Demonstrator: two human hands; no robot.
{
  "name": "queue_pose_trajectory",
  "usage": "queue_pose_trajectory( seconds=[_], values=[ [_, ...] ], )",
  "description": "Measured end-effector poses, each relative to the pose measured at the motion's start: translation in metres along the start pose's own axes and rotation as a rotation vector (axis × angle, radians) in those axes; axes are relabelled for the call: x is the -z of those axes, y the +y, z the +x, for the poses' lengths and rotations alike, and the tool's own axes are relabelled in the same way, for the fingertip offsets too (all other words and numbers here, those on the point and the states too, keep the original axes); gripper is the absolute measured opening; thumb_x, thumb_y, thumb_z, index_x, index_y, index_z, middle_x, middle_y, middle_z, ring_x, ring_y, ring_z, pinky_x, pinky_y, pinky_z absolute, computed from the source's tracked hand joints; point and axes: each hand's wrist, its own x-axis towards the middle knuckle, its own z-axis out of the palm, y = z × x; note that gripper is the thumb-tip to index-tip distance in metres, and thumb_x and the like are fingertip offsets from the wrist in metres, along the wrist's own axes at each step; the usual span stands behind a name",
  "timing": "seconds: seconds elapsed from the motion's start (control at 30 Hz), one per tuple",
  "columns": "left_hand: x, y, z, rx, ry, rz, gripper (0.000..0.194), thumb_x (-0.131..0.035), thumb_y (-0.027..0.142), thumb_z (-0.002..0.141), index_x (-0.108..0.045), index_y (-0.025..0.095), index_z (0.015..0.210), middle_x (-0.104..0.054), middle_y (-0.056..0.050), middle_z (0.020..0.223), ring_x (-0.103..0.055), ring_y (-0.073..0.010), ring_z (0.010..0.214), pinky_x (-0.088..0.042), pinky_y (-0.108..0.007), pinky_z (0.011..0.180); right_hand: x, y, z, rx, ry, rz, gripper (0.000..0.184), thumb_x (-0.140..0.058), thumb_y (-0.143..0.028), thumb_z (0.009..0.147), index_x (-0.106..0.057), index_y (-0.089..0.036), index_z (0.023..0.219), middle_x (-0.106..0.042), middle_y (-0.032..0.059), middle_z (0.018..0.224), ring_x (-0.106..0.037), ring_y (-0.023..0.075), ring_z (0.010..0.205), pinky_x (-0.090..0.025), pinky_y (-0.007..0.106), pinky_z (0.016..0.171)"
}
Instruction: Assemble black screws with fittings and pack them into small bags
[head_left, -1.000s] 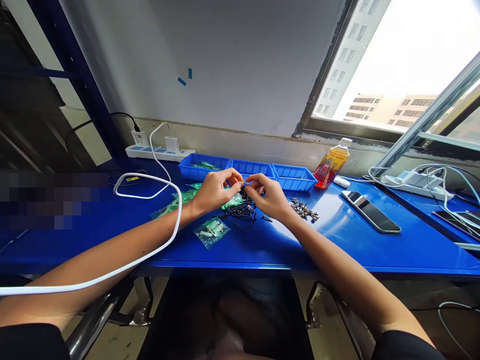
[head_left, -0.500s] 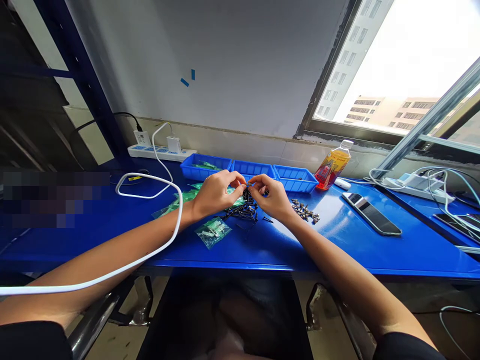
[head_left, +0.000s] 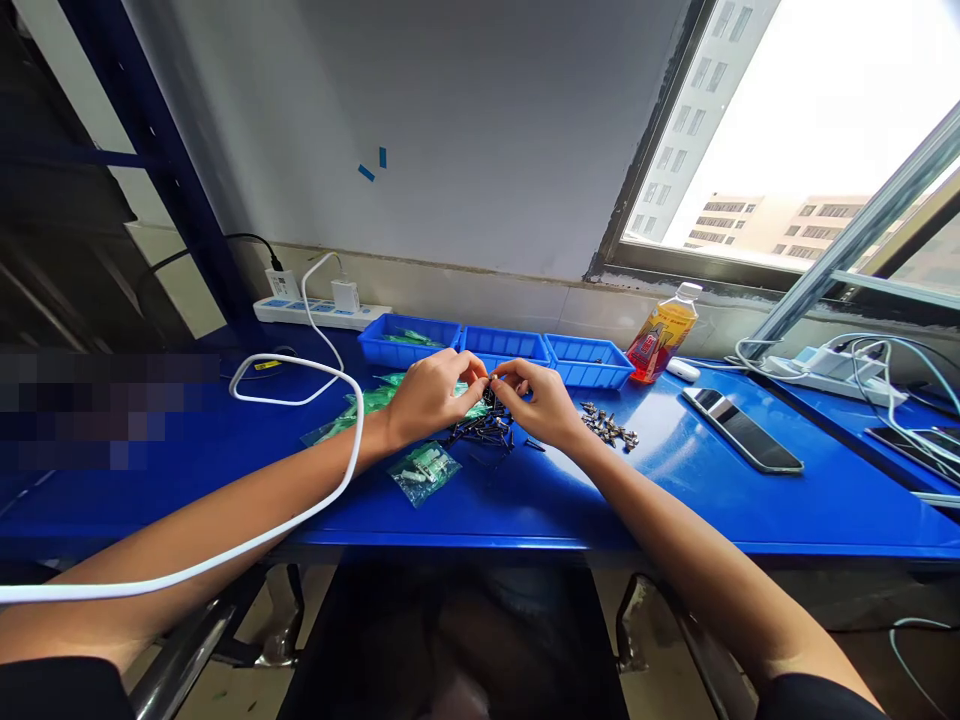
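My left hand [head_left: 433, 395] and my right hand [head_left: 541, 405] meet fingertip to fingertip above a pile of dark screws [head_left: 484, 430]. Both are closed in a pinch on one small metal piece [head_left: 493, 378], mostly hidden by the fingers, its kind too small to make out. Just right of my right hand lies a heap of shiny metal fasteners [head_left: 611, 428]. A small clear bag of pale parts [head_left: 425, 470] rests in front of my left hand. More green-tinted bags [head_left: 349, 415] spread out behind my left wrist.
Three blue bins [head_left: 504, 347] stand in a row at the back of the blue table [head_left: 525, 510]. A drink bottle [head_left: 664, 335] and a phone [head_left: 742, 430] are on the right. A white cable [head_left: 300, 512] crosses over my left forearm from a power strip [head_left: 322, 312].
Both hands stay together in nearly the same spot, with small shifts of the fingers around the metal piece. The camera view has tilted slightly; nothing on the table has visibly moved.
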Motion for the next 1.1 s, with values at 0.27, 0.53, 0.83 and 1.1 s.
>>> queue_pose_trajectory(
  seconds=[0.27, 0.53, 0.83, 1.1],
  values=[
    [0.001, 0.002, 0.001, 0.035, -0.002, -0.044, 0.02, -0.047, 0.032, 0.082, -0.061, 0.017, 0.083, -0.066, -0.004, 0.075, -0.061, -0.0188, 0.073, -0.045, -0.029, 0.068, -0.001, 0.002, 0.001, 0.071, 0.034, -0.042, 0.009, -0.054, -0.018, 0.075, -0.062, -0.019, 0.078, -0.057, -0.0033, 0.057, -0.051, 0.009, 0.052, -0.042, 0.021, 0.055],
    [0.006, 0.01, 0.005, 0.146, -0.095, -0.313, 0.032, -0.04, 0.036, 0.085, -0.058, 0.018, 0.066, -0.067, -0.002, 0.066, -0.06, -0.0163, 0.063, -0.044, -0.026, 0.061, 0.002, 0.002, 0.0, 0.149, 0.034, -0.112, 0.011, -0.053, -0.019, 0.078, -0.062, -0.019, 0.084, -0.06, -0.0003, 0.064, -0.055, 0.0116, 0.059, -0.046, 0.023, 0.059],
    [0.006, 0.011, 0.004, 0.161, -0.047, -0.345, 0.024, -0.044, 0.034, 0.083, -0.057, 0.018, 0.071, -0.067, -0.002, 0.067, -0.061, -0.0159, 0.063, -0.046, -0.025, 0.059, 0.003, 0.001, 0.0, 0.128, 0.019, -0.136, 0.01, -0.054, -0.019, 0.079, -0.062, -0.02, 0.086, -0.06, -0.001, 0.065, -0.056, 0.0115, 0.061, -0.045, 0.023, 0.061],
    [0.002, 0.007, 0.004, 0.158, -0.031, -0.322, 0.021, -0.047, 0.034, 0.08, -0.059, 0.017, 0.079, -0.066, -0.003, 0.071, -0.061, -0.0164, 0.066, -0.045, -0.026, 0.06, 0.004, 0.002, 0.001, 0.103, 0.015, -0.148, 0.01, -0.053, -0.021, 0.079, -0.062, -0.018, 0.083, -0.059, -0.0005, 0.063, -0.055, 0.0116, 0.06, -0.044, 0.023, 0.06]
  ],
)
